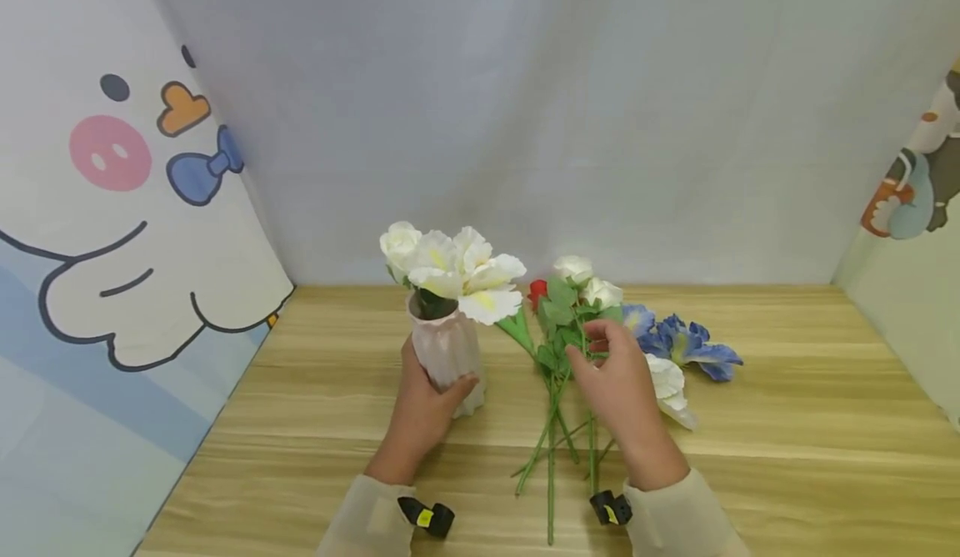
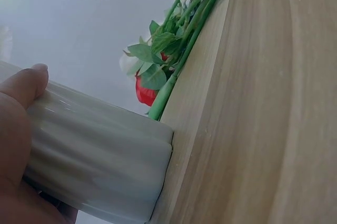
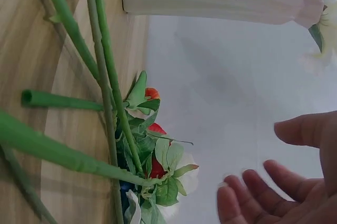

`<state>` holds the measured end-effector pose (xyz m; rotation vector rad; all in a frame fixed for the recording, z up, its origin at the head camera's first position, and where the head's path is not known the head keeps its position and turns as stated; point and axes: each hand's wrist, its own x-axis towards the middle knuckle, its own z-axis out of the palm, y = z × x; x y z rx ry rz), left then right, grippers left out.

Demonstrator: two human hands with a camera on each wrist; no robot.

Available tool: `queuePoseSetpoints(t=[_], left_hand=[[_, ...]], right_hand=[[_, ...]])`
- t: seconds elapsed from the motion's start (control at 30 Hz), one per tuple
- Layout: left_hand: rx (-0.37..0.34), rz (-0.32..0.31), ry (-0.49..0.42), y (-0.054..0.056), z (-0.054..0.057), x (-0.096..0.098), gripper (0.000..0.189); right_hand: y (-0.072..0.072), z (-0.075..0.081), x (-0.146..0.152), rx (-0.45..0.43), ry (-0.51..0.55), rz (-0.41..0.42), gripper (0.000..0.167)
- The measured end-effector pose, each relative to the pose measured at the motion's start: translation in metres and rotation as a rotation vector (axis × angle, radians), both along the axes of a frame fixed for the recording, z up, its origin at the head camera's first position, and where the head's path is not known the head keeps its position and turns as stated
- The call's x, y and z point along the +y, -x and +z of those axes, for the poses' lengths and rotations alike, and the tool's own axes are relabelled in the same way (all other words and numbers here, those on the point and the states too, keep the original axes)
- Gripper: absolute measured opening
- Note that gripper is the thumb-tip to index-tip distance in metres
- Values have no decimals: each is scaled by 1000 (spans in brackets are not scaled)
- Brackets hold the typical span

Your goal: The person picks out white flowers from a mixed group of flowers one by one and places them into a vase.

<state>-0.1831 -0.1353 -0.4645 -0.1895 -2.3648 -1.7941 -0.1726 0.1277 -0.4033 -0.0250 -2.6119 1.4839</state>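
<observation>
A pale pinkish-white ribbed vase (image 1: 459, 353) stands upright on the table, and my left hand (image 1: 420, 407) grips it around its side. Out of its mouth rise a white rose (image 1: 401, 244) and large white ruffled flowers (image 1: 480, 278) with yellow centres. My right hand (image 1: 618, 386) hovers over a pile of artificial flowers, its fingers loosely bent with nothing held; the right wrist view shows a gap between fingers and stems. In that pile lie white roses (image 1: 602, 293), a red rose (image 1: 537, 292), blue flowers (image 1: 693, 344) and a white flower (image 1: 666, 378). Green stems (image 3: 63, 153) cross each other.
The wooden table (image 1: 315, 457) meets a grey-white cloth backdrop (image 1: 525, 107) at its far edge. A panel with a cartoon bird (image 1: 112, 248) stands on the left, and another printed panel (image 1: 911, 290) on the right. Stem ends point toward the near edge.
</observation>
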Motion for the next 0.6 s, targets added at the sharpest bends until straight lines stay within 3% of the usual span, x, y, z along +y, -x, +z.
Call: queuePoseSetpoints(t=[0.27,0.6], left_hand=[[0,-6,0,1,1,1,97],[-23,-5,-9,1,2,0,98]], right_hand=[[3,-7,1,-113,-170,22,63],[11,-17,2,-175,-208,51,71]])
